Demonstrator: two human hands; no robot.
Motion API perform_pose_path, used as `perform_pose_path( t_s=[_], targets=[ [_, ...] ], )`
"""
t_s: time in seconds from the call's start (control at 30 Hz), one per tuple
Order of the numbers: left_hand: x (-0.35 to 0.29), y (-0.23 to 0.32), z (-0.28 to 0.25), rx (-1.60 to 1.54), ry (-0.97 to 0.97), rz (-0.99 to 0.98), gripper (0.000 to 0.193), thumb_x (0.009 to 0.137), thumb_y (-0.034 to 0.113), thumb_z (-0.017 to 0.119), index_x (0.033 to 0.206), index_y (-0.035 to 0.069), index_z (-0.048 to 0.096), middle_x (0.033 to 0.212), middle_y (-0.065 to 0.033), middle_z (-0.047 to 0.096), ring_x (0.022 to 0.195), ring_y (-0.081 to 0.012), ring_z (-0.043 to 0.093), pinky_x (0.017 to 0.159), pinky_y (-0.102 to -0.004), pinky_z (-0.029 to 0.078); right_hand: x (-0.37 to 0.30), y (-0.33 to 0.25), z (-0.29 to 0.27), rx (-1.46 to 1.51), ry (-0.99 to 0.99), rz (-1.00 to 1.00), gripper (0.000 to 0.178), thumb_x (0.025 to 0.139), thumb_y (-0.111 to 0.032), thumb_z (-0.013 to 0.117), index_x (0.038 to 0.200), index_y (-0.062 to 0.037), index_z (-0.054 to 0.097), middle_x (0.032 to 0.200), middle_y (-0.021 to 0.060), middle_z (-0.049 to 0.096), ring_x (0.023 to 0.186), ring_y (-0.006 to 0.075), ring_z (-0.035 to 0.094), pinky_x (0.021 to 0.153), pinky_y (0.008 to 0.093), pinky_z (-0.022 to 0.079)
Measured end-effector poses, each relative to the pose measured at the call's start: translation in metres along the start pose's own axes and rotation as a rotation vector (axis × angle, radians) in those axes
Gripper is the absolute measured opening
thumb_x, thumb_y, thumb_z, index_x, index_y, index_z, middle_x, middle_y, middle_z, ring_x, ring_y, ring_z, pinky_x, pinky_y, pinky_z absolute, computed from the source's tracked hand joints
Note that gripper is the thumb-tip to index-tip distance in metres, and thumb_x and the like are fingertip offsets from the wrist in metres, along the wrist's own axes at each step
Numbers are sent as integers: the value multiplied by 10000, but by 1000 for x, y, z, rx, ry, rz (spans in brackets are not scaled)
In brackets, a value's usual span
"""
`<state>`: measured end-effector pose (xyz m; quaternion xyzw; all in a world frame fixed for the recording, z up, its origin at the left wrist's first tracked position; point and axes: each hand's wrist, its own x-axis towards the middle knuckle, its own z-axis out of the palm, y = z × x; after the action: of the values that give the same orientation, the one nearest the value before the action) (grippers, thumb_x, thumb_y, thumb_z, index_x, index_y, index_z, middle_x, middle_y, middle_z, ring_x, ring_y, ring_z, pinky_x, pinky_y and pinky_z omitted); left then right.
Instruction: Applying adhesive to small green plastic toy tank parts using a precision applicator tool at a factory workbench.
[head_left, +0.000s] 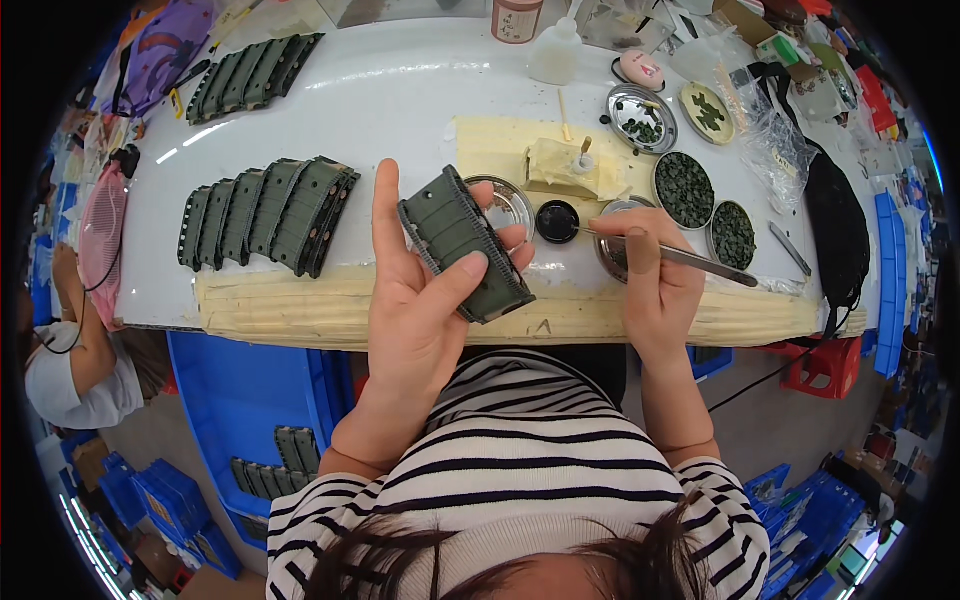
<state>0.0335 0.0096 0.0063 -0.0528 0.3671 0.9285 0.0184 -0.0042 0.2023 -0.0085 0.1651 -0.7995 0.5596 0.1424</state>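
Note:
My left hand [410, 315] is closed around a dark green ridged plastic casing [455, 240], held tilted over the table edge with the thumb on its face and the index finger stretched past it. My right hand [660, 295] grips a pair of metal tweezers [715, 267]. Their tip reaches to the small round black pot [557, 222] of dark contents; whether it touches them I cannot tell. Partly behind the left hand's fingers lies a round metal dish [512, 205]. Another metal dish [610, 255] is mostly covered by my right hand.
Several similar green casings stand in a row [265, 215] at left, with more [255, 75] farther back. To the right are tins of small dark green pieces [684, 190], [732, 236], loose tweezers [790, 248] and a black cloth strap [835, 220]. A taped block [575, 170] stands mid-table.

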Motion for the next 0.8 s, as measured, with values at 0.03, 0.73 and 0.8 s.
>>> perform_pose_path(
  t_s=[0.03, 0.73, 0.8],
  targets=[
    [0, 2, -3, -67, 13, -4, 591, 898, -67, 493, 1439, 65, 296, 1303, -144, 474, 1134, -254, 566, 999, -498, 475, 0, 6, 2, -78, -2, -60, 151, 920, -98, 571, 889, -29, 702, 777, 64, 637, 737, 209, 525, 710, 312, 428],
    [-2, 15, -10, -193, 191, -160, 359, 935, 116, 526, 1278, 73, 432, 1203, -172, 593, 1069, -203, 599, 853, -346, 517, 4, -2, -1, -165, -18, -216, 99, 868, -99, 631, 892, -37, 705, 797, 55, 658, 786, 229, 523, 741, 341, 431],
    [0, 14, -11, -211, 202, -191, 346, 927, 107, 542, 1258, 62, 454, 1194, -165, 600, 1056, -199, 610, 846, -336, 526, 4, -13, -3, -18, -46, -240, 122, 878, -96, 610, 908, -23, 703, 825, 74, 663, 801, 229, 552, 756, 341, 442]
  ],
)
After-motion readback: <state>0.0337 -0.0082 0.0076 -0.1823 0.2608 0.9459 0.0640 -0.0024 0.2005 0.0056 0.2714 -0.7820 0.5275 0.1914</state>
